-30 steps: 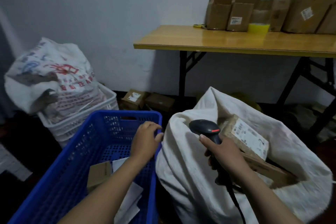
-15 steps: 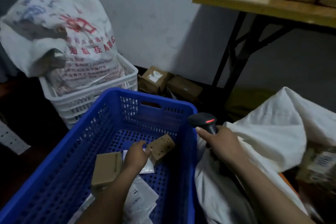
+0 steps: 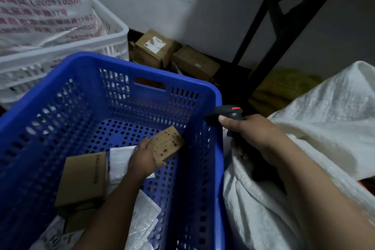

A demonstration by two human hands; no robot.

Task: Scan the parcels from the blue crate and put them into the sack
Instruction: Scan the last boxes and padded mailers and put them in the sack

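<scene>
Left grip [image 3: 142, 160] holds a small brown parcel [image 3: 166, 144] inside the blue crate [image 3: 121, 61]; right grip [image 3: 255, 138] clasps a black scanner [image 3: 229, 112].

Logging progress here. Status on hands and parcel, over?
Left hand grips small brown parcel inside blue crate. Right hand holds scanner above sack. Nothing blocking the lift.

The crate [image 3: 142, 66] is open on top, its middle floor bare. Boxes [image 3: 81, 176] and bags [image 3: 142, 219] crowd its lower-left part.
</scene>
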